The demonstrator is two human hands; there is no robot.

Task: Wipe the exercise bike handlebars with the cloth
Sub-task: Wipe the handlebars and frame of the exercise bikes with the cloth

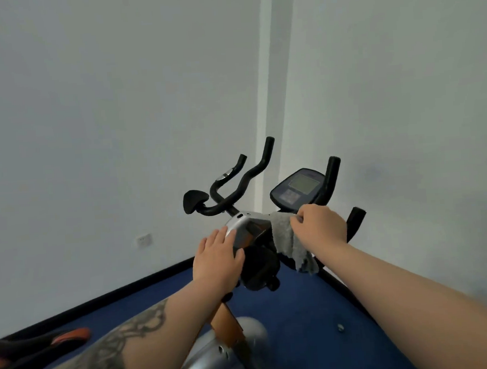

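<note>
Cloth [290, 238] draped over handlebars [237, 190], console [300, 187] behind it, seat [37, 347] lower left

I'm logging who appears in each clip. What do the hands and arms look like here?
Both hands, left hand and right hand, are bare: no gloves, rings or watch visible. Both forearms are sleeveless as far as the frame shows. The left forearm carries a large dark tattoo; the right shows none.
</note>
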